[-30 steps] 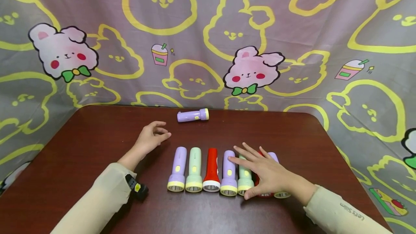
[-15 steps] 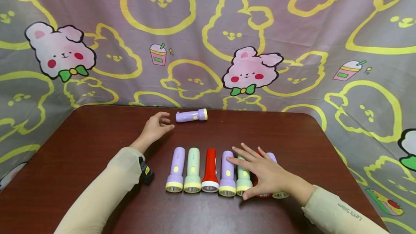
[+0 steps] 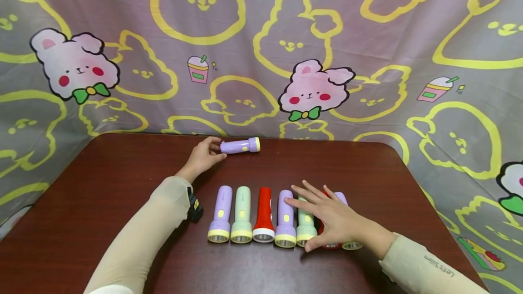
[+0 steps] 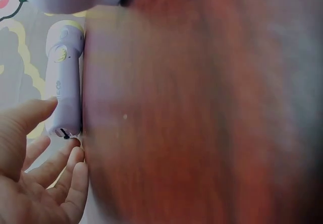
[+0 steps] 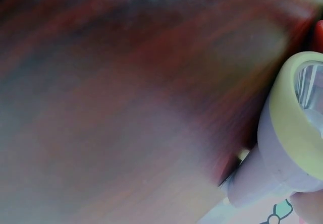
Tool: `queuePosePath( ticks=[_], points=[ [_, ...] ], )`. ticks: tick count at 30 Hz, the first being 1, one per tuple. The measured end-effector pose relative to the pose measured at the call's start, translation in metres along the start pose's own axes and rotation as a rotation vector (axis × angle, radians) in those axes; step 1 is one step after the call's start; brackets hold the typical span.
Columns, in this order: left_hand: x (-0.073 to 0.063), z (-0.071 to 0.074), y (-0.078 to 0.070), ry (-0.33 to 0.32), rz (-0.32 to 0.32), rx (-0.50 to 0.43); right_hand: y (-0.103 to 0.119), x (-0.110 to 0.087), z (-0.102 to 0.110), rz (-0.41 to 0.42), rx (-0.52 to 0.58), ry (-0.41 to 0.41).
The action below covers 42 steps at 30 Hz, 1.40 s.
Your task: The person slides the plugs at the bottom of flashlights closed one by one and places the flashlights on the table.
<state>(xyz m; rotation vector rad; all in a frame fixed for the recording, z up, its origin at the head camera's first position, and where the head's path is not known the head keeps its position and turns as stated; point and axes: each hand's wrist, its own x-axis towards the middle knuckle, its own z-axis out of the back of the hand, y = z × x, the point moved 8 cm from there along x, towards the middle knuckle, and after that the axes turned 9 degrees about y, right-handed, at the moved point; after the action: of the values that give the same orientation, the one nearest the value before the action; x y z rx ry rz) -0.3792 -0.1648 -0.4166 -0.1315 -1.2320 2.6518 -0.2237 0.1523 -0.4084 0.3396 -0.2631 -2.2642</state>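
Note:
A lone purple flashlight (image 3: 237,146) lies on its side near the table's back edge, its yellow-rimmed head to the right. Around its tail end is my left hand (image 3: 203,154); in the left wrist view the thumb (image 4: 38,112) is beside the barrel and the loosely bent fingers are by the tail, not closed on it. My right hand (image 3: 333,217) spreads its fingers over the right part of a flashlight row, hiding much of a green flashlight (image 3: 306,223), a red one and a purple one (image 5: 290,128). Whether it touches them I cannot tell.
The row continues leftward with a purple flashlight (image 3: 285,217), a red flashlight (image 3: 264,212), a green flashlight (image 3: 242,212) and another purple one, lens ends toward me. The brown table (image 3: 122,185) meets a patterned curtain (image 3: 245,58) behind.
My left hand has moved forward and right, up to the tail of the lone purple flashlight. The right hand and the row have stayed put.

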Motion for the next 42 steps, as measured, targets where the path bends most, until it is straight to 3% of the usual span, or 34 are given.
queuePosePath(
  ticks=[6,14,31,37,42],
  points=[
    [0.005,-0.001,-0.004,0.045,-0.004,0.068,0.000,0.000,0.000,-0.003,-0.002,0.003],
    [0.015,-0.004,-0.006,0.109,0.042,0.137,0.000,0.000,0.002,-0.001,-0.001,0.002],
    [0.019,-0.008,-0.006,0.121,0.105,0.186,-0.001,0.000,0.000,-0.003,-0.003,0.000],
    [0.016,-0.008,-0.003,0.109,0.086,0.171,-0.001,0.000,-0.001,0.000,0.005,-0.005],
    [0.011,-0.004,-0.007,0.073,0.036,0.143,-0.001,0.000,-0.001,-0.001,-0.003,-0.008]
  ],
)
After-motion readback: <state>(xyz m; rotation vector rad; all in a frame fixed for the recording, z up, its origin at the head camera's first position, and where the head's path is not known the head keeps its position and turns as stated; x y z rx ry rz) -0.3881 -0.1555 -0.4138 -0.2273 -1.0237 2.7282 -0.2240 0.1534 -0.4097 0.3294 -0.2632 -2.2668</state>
